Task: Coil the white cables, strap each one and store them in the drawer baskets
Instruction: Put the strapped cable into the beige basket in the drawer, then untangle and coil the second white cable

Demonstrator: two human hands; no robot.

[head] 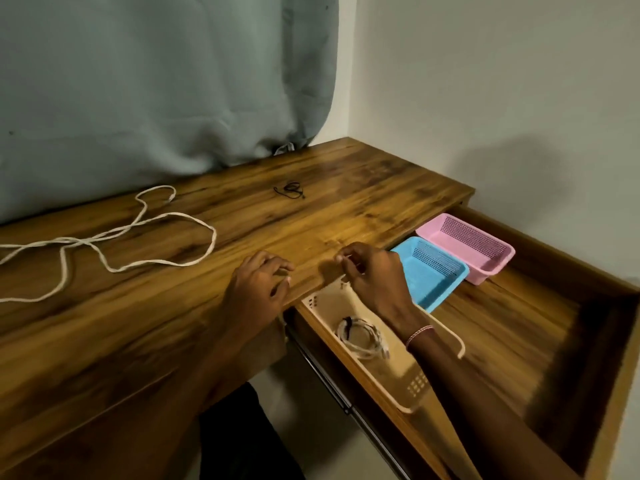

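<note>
A long loose white cable (213,239) lies uncoiled across the left of the wooden desk (346,188). A black strap (290,190) lies further back on the desk. The drawer (519,341) on the right stands pulled out with three baskets in it. In the cream basket (415,386) lies a coiled white cable (363,341) bound with a black strap. My right hand (374,275) hovers over that basket's far end, fingers pinched together, with nothing visible in them. My left hand (263,282) rests on the desk's edge, holding nothing.
A blue basket (446,271) and a pink basket (491,268) sit further back in the drawer, nothing visible in either. A grey-green curtain (156,81) hangs behind the desk. A white wall (502,98) borders the right side.
</note>
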